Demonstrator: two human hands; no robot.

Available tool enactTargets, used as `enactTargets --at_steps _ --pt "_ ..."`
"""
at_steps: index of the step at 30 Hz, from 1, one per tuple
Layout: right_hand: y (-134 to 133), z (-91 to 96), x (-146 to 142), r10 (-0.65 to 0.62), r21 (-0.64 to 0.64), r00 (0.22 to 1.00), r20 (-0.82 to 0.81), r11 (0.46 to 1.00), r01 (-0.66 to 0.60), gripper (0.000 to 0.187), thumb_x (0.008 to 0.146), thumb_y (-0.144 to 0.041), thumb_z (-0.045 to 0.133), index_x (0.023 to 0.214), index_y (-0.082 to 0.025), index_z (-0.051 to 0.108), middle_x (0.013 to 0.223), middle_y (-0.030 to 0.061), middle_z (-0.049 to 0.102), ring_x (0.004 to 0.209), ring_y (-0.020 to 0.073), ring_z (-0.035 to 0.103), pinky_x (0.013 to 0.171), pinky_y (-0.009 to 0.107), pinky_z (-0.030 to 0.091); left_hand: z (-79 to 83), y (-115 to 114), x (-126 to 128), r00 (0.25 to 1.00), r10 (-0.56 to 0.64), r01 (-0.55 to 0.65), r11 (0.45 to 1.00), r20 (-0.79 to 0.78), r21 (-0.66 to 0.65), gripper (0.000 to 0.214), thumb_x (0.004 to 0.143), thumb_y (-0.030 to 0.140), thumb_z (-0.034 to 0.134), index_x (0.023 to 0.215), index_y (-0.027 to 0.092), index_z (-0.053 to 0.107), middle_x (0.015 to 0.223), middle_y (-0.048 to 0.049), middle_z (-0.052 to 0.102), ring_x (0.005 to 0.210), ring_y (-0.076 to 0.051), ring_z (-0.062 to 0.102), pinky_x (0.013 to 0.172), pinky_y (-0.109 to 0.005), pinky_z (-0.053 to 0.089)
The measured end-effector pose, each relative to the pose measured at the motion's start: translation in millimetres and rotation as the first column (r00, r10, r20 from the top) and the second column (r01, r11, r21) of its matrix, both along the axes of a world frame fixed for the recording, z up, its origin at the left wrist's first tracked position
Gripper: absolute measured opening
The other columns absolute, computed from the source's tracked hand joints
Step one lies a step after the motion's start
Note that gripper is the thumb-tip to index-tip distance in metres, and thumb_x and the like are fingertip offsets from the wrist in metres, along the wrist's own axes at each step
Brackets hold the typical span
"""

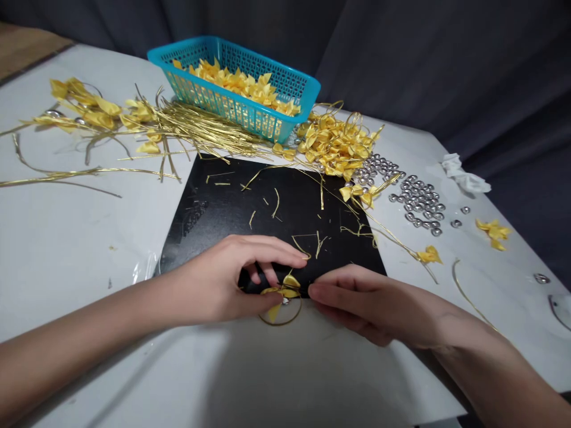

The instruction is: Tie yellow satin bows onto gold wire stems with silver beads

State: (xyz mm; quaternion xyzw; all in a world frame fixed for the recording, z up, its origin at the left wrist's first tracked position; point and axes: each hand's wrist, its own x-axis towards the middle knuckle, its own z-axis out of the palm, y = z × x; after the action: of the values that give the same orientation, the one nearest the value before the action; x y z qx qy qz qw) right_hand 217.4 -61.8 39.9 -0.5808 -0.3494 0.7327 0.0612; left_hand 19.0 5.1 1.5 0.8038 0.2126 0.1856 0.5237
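Observation:
At the near edge of a black mat [223,208], my left hand [232,276] pinches a yellow ribbon bow [291,285] between its thumb and fingers, with the index finger stretched out above. A small silver bead [285,301] sits at the bow's middle. A loop of gold wire [289,323] hangs below the bow. Just to the right, my right hand [352,300] is closed, thumb against fingers, on a thin wire end running from the bow; most of that end is hidden by the fingertips.
Behind the mat stands a blue basket [285,113] of yellow ribbon pieces. Beside it lie a bundle of gold wires [205,128] and a heap of yellow bows [334,142]. Silver beads [419,199] are spread at right, near crumpled white material [466,175]. Wire scraps [275,203] litter the mat.

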Motion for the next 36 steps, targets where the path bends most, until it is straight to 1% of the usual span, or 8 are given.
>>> enactTargets --at_steps 6,15,22,29,36 --pt "0.9 1.4 -1.2 -0.005 -0.018 1.0 0.004 1.0 0.005 0.049 0.075 -0.056 0.06 0.057 -0.017 0.036 0.045 -0.0105 0.027 0.035 -0.0002 0.018 0.03 0.013 0.013 0.6 -0.4 -0.9 1.0 -0.002 0.002 1.0 -0.018 -0.017 0.04 0.072 0.007 0.065 0.111 0.017 0.064 0.114 -0.004 0.065 0.065 -0.004 0.059 0.058 -0.014 0.05" --pt "0.5 1.8 -1.3 0.001 -0.01 1.0 0.014 1.0 -0.001 0.049 0.076 -0.054 0.061 0.058 -0.017 0.036 0.045 -0.011 0.027 0.034 -0.0007 0.02 0.03 0.012 0.014 2.0 -0.7 -0.3 1.0 -0.006 0.005 1.0 -0.026 -0.022 0.038 0.072 0.008 0.064 0.11 0.016 0.065 0.115 -0.0052 0.065 0.066 -0.006 0.059 0.058 -0.015 0.05" --pt "-0.3 0.8 -1.8 -0.002 -0.014 1.0 0.014 1.0 0.002 0.047 0.077 -0.054 0.06 0.059 -0.017 0.037 0.045 -0.0107 0.028 0.035 -0.0002 0.02 0.031 0.012 0.015 0.5 -1.2 -1.6 1.0 -0.009 0.008 0.999 -0.006 -0.038 0.04 0.072 0.007 0.064 0.111 0.018 0.064 0.117 -0.0053 0.064 0.066 -0.006 0.059 0.059 -0.017 0.05" --pt "0.2 0.5 -1.6 -0.008 -0.016 1.0 -0.007 1.0 0.008 0.047 0.077 -0.054 0.06 0.058 -0.017 0.037 0.045 -0.0105 0.028 0.035 0.0 0.02 0.031 0.013 0.015 2.1 -1.4 -0.6 1.0 -0.007 0.007 1.0 -0.018 -0.017 0.039 0.073 0.008 0.063 0.111 0.016 0.064 0.115 -0.0063 0.065 0.065 -0.007 0.058 0.058 -0.017 0.05" --pt "-1.3 0.7 -0.9 -0.021 -0.039 1.0 -0.013 0.999 0.02 0.047 0.077 -0.053 0.06 0.06 -0.017 0.037 0.046 -0.0106 0.028 0.035 -0.0004 0.019 0.031 0.013 0.014 1.9 -0.8 -0.3 1.0 -0.019 0.019 1.0 -0.015 0.008 0.04 0.074 0.009 0.062 0.114 0.016 0.063 0.118 -0.0071 0.064 0.067 -0.008 0.059 0.06 -0.018 0.051"
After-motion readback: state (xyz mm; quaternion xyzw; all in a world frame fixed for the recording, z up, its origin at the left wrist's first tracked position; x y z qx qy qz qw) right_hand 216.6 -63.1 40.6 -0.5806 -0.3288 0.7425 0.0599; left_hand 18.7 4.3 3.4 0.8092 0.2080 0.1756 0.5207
